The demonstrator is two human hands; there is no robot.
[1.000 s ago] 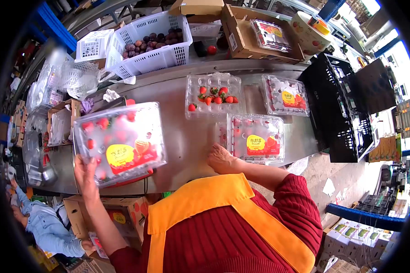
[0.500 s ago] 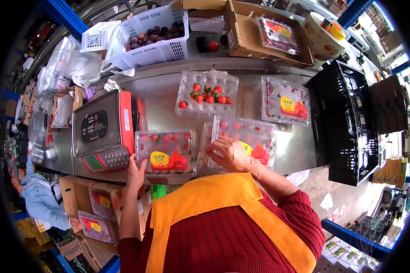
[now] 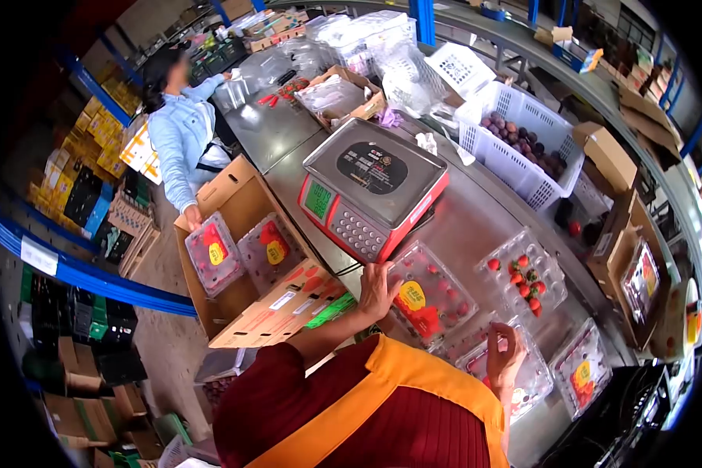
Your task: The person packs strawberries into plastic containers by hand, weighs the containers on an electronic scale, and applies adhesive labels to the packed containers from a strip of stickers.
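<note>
My left hand (image 3: 380, 295) rests against the near left side of a clear clamshell of strawberries (image 3: 431, 295), its fingers stretched out beside the scale's corner. The clamshell is closed, with a yellow and red label. Over a second closed clamshell (image 3: 529, 378), my right hand (image 3: 506, 352) hovers with loosely bent fingers and nothing visible in them; whether it touches the lid I cannot tell. Behind them lies an open clear tray (image 3: 550, 273) holding several loose strawberries. Another labelled clamshell (image 3: 581, 370) sits further right.
A red scale (image 3: 374, 187) with a steel plate stands left of the clamshells. A cardboard box (image 3: 246, 316) holds two labelled packs; a co-worker's hand (image 3: 193, 218) touches one. Behind are a white crate (image 3: 476, 129) of plums and another cardboard box (image 3: 628, 226). A black crate (image 3: 612, 421) stands at right.
My view has swung left, bringing the co-worker and cardboard box into fuller sight. My right hand has lifted from the clamshell's label. My left hand stays beside its clamshell.
</note>
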